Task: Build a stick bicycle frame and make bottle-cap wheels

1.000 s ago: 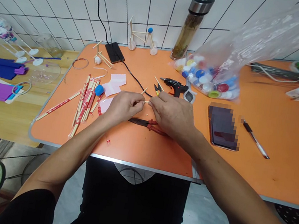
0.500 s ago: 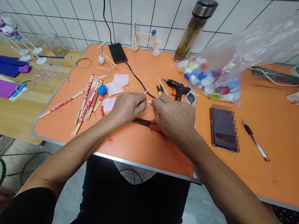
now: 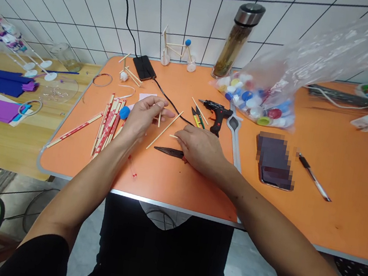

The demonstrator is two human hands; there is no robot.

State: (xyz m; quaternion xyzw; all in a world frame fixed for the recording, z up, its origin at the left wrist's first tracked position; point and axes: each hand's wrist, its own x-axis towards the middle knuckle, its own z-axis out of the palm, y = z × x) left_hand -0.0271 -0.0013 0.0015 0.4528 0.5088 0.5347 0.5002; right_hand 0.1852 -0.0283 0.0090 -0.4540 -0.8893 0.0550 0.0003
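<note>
Lying aslant on the orange counter (image 3: 298, 213), a thin wooden stick (image 3: 164, 130) sits between the two hands, its far end near the left fingers. Just above it, the left hand (image 3: 146, 113) is partly curled, thumb and fingertips brought together on a short stick piece (image 3: 159, 119) that points downward. The right hand (image 3: 201, 146) is low over the counter with bent fingers, and another short piece (image 3: 172, 136) pokes out from its fingertips; how firmly these close on it I cannot tell. Dark-nosed pliers (image 3: 169, 152) lie partly under that hand, their handles mostly hidden. Beyond it are small snips (image 3: 197, 117), a loose stick (image 3: 200, 111) and a black glue gun (image 3: 219, 114). Left of the left hand, sticks in red-printed wrappers (image 3: 111, 119) are piled beside a round blue piece (image 3: 124, 112). Farther back, a stick-built model (image 3: 174, 50) stands near the tiled wall (image 3: 204, 14), with an upright bottle (image 3: 233, 47) and a clear bag of coloured caps (image 3: 257, 98) to its right.
</note>
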